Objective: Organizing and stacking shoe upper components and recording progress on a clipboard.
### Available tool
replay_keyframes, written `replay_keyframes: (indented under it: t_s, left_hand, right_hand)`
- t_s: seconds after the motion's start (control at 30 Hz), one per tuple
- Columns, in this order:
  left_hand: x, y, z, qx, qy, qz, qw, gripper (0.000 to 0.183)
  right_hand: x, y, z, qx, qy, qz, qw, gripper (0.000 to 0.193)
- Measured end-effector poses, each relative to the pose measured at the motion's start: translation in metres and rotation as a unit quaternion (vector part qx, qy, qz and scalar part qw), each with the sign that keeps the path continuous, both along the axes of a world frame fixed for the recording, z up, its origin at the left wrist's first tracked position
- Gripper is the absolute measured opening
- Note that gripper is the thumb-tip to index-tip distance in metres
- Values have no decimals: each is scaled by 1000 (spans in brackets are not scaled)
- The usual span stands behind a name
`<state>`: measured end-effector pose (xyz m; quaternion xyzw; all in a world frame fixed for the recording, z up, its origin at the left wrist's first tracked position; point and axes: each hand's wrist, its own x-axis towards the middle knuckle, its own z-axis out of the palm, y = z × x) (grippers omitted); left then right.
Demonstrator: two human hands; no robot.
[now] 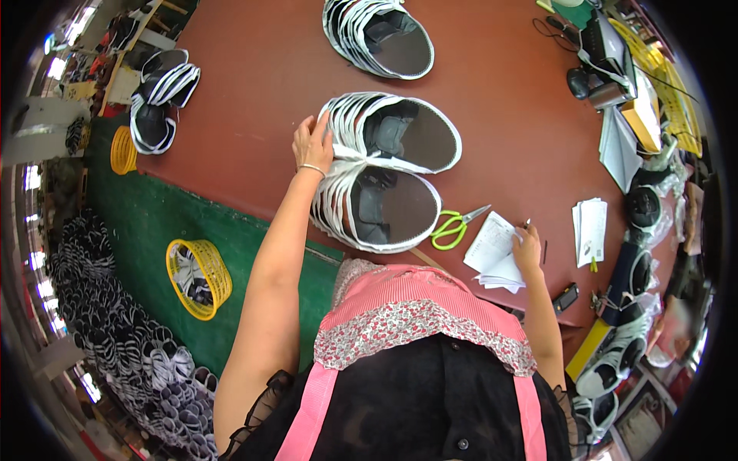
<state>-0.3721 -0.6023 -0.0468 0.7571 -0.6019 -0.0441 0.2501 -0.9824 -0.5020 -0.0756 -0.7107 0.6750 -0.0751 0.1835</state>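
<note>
My left hand [313, 146] rests against the left edges of a stack of black shoe uppers with white trim [424, 137], its fingers stretched out and slightly apart. A second stack of the same uppers [400, 207] lies against the first, closer to me. Over the small paper slips [492, 250], my right hand [527, 252] is closed on a slim pen-like thing [527, 223], of which only a short end shows. Between the nearer stack and the papers lie scissors with lime green handles [448, 232].
Another stack of uppers [403, 54] lies farther up the red-brown table [254, 92]. More papers [589, 230] and a black-and-yellow tool [566, 297] are on the right. Wrapped shoes line the right edge. Yellow baskets [223, 278] and a heap of uppers [115, 307] are on the left.
</note>
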Motion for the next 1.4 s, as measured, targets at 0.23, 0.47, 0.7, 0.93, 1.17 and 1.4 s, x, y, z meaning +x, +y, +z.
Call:
replay_keyframes:
  t_s: [0.23,0.47,0.7,0.93,1.17,1.4]
  left_hand:
    - [14,-8,15,6,61,-92,994,64]
    - [25,-20,32,8,-36,-159,987,46]
    - [9,-31,30,1,45,-131,990,49]
    - [-7,-42,50,-23,-19,-239,971,58]
    - [-29,-43,52,-3,-44,-240,970,64]
    - [-90,-10,41,161,-362,-428,812,70]
  right_hand:
    - [17,-10,5,21,37,-44,998,27]
    - [28,-22,10,43,44,-57,996,23]
    - [33,-27,10,42,51,-75,995,20]
    - [29,-25,7,37,51,-87,994,18]
    - [29,-31,15,44,31,-93,994,17]
    - [45,-44,30,128,86,-84,985,22]
